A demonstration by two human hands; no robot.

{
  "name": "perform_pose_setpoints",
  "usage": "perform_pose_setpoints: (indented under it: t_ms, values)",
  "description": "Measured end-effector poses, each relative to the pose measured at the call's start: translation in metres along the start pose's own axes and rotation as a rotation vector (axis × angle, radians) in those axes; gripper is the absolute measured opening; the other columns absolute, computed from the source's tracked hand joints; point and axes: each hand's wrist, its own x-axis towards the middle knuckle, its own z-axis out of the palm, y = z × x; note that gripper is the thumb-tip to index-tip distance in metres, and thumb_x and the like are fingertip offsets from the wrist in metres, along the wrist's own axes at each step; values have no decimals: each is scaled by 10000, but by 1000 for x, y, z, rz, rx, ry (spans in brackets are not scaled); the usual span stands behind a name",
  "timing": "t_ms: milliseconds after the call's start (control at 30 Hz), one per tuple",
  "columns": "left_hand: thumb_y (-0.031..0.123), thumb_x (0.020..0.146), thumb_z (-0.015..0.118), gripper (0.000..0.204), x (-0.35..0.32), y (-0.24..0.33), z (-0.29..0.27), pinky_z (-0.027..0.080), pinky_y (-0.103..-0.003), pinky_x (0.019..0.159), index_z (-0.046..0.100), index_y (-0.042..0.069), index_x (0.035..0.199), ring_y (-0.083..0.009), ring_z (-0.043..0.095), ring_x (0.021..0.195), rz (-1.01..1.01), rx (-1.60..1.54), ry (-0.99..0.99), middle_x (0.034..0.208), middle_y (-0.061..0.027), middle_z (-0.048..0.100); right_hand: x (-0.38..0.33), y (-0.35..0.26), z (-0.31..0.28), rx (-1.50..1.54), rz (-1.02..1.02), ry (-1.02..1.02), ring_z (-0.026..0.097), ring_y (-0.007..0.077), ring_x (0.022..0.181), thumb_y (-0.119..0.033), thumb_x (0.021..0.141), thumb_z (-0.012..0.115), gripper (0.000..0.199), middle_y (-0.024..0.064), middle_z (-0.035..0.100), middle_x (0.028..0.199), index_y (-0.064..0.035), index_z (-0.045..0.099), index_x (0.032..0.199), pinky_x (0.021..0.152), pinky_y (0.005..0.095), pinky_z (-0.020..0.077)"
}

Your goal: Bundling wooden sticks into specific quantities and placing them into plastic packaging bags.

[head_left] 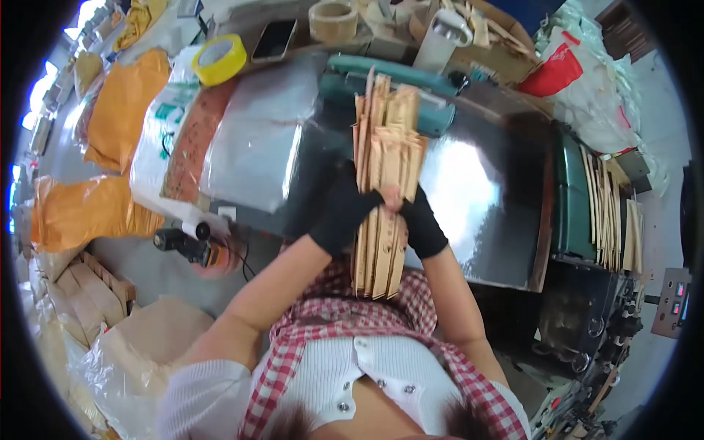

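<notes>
A thick bundle of thin, light-brown wooden slats [390,161] is held upright in front of my body, its ends uneven at the top. My left hand [350,207], in a black fingerless glove, is closed around the bundle's left side. From the right side my right hand [424,224], gloved the same way, grips it too. Fingertips of the two hands meet across the front of the slats. The fingers behind the bundle are hidden. Beneath it lies a dark, shiny worktop [484,213].
Behind the bundle is a green machine bar [433,110]. Clear plastic bags [253,147] lie to the left, with yellow tape [219,60] and a phone [275,39] beyond. More slats [603,209] stand at the right. A heat-gun-like tool [192,248] sits at the lower left.
</notes>
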Motion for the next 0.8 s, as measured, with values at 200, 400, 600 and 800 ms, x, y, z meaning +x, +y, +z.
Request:
perform_pose_setpoints:
  t_ms: [200, 400, 600, 800]
  values:
    - [295, 550, 913, 1132, 3, 42, 25, 364, -360, 1035, 234, 16, 1412, -236, 418, 1247, 432, 524, -97, 1363, -143, 408, -19, -57, -27, -1235, -671, -75, 536, 216, 1143, -246, 532, 923, 1026, 103, 531, 1259, -22, 352, 1355, 975, 361, 453]
    - [337, 506, 936, 1378, 26, 58, 21, 348, -383, 1053, -3, 50, 1473, -260, 377, 1301, 637, 590, -279, 1446, -169, 306, -7, -96, 9, -250, -415, -132, 426, 231, 1274, -208, 447, 951, 1366, 130, 357, 1427, -53, 72, 1481, 1035, 359, 398]
    - [280, 487, 948, 1410, 56, 29, 7, 319, -354, 1079, -25, 16, 1472, -248, 437, 1255, 742, 878, -230, 1383, -159, 408, 31, -59, -34, -577, -291, -90, 437, 218, 1258, -195, 566, 886, 1159, 123, 402, 1395, -48, 161, 1459, 1038, 357, 376]
    - [233, 489, 948, 1400, 39, 57, 17, 344, -344, 1058, -18, 42, 1484, -227, 440, 1249, 679, 279, -304, 1369, -133, 419, 2, -94, 15, -258, -432, -148, 380, 247, 1313, -198, 510, 928, 1382, 137, 267, 1478, -107, -37, 1495, 1070, 390, 359]
